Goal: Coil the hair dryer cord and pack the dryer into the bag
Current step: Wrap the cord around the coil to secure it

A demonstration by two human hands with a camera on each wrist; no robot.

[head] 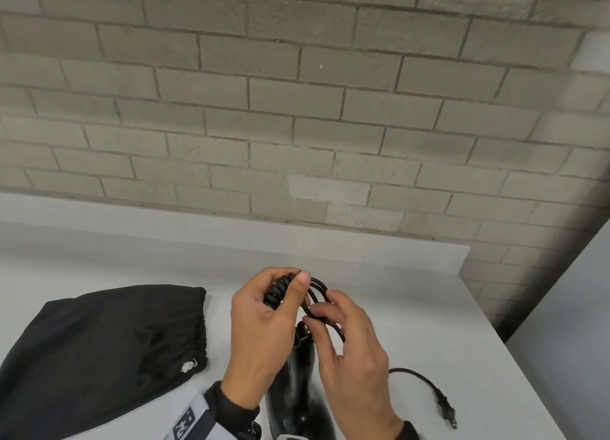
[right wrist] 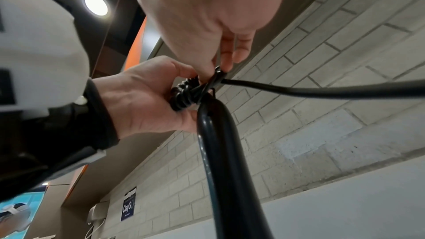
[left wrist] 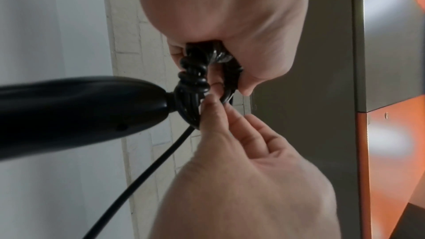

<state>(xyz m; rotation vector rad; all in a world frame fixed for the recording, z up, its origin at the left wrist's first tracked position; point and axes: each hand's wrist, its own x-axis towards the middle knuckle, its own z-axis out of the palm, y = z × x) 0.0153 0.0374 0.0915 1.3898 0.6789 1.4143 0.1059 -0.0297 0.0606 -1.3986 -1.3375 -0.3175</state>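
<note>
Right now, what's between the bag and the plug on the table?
In the head view, the hair dryer and both hands lie between the bag and the plug.

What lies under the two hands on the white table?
The hair dryer lies under the left hand and right hand; its handle end meets the coiled cord. Its lower body is cut off by the frame.

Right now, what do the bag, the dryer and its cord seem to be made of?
The bag looks like thin black woven cloth, perhaps nylon: it wrinkles softly and its mouth is gathered. The dryer seems hard glossy black plastic, as light streaks along its handle. The cord appears rubber- or vinyl-coated, smooth and slightly shiny, and it bends into tight loops in the left hand.
</note>
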